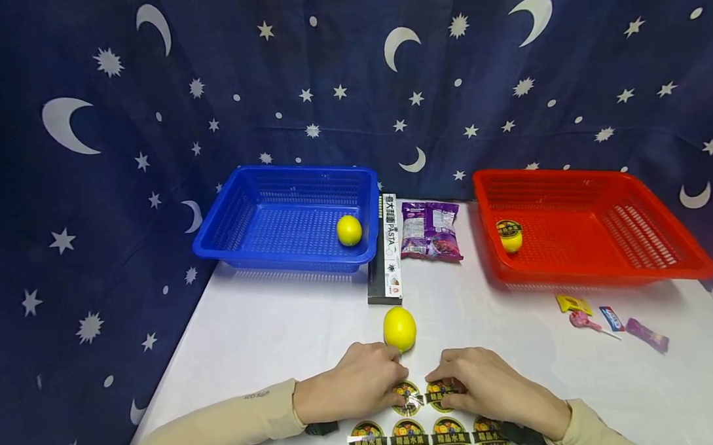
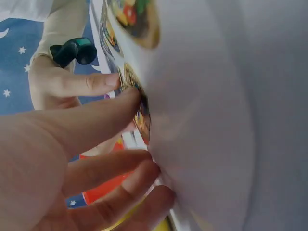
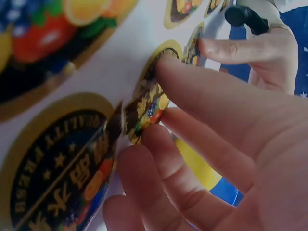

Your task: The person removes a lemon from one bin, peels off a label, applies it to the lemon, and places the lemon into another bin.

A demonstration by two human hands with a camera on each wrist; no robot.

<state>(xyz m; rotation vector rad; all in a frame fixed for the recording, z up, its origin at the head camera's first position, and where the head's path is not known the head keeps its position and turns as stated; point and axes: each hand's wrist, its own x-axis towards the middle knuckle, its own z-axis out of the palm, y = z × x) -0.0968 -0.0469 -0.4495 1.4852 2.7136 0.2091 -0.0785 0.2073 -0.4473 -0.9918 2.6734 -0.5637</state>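
A sheet of round black-and-gold fruit stickers (image 1: pixel 409 437) lies on the white table in front of me. At its far row, my left hand (image 1: pixel 362 383) bends over one sticker (image 1: pixel 407 396), thumb against its face and fingers at the sheet's far edge. My right hand (image 1: pixel 498 382) holds the neighbouring sticker (image 1: pixel 438 395) in the same way. In the right wrist view its thumb (image 3: pixel 180 77) lies on the print, with curled fingertips close below. Just beyond my left fingers is a yellow lemon (image 1: pixel 399 328).
Behind stand a blue basket (image 1: pixel 287 259) with a lemon (image 1: pixel 349 230) and a red basket (image 1: pixel 594 276) with a stickered lemon (image 1: pixel 511 243). Between them lie a pasta box (image 1: pixel 391 247) and a purple snack bag (image 1: pixel 430 231). Small sweets, including a lollipop (image 1: pixel 580 319), lie before the red basket.
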